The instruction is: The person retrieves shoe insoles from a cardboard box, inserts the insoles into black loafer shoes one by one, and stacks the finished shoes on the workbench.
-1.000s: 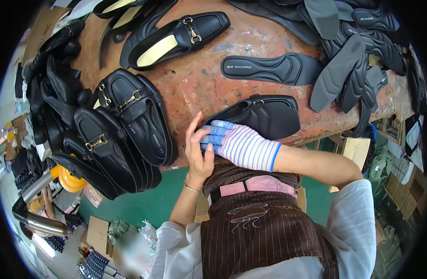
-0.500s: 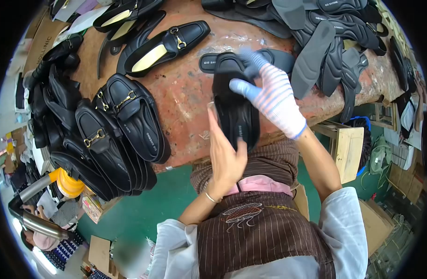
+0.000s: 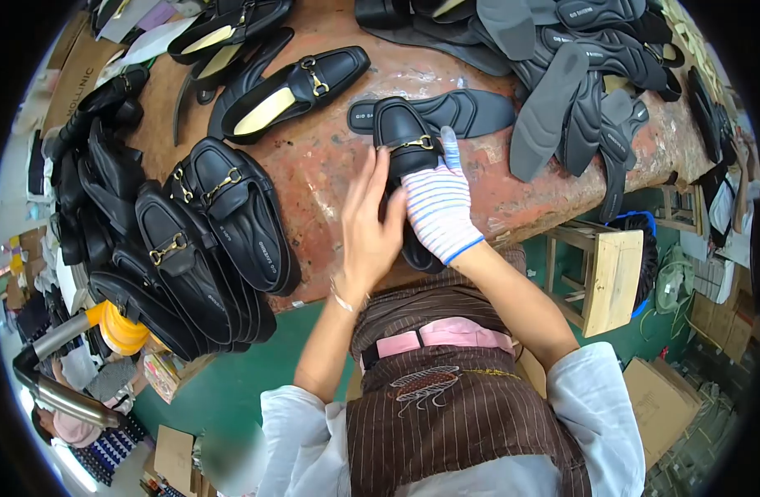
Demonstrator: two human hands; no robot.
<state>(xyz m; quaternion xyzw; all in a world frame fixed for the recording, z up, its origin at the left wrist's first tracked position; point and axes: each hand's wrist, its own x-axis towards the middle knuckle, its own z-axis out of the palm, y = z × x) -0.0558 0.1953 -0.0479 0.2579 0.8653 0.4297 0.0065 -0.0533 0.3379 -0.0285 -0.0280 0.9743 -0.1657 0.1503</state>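
Observation:
A black loafer (image 3: pixel 399 124) with a gold bit lies at the near edge of the worktable, toe pointing away from me. My bare left hand (image 3: pixel 368 232) grips its left side, fingers stretched along the outer wall and thumb over the opening. My right hand (image 3: pixel 443 207), in a blue-and-white striped glove, reaches into the loafer; its fingers are hidden under the upper and its thumb rests outside along the right side. Just beyond the toe, a dark padded insole (image 3: pixel 479 112) lies flat on the table.
Finished-looking black loafers (image 3: pixel 251 219) are stacked at the left. Another loafer with a pale inside (image 3: pixel 301 95) lies farther back. A heap of grey and black insoles (image 3: pixel 550 112) covers the right side. A wooden stool (image 3: pixel 613 282) stands below the table's right edge.
My right hand has come down from above the toe, and its fingers have gone into the loafer. My left hand has slid forward along the left side. The gold bit now shows.

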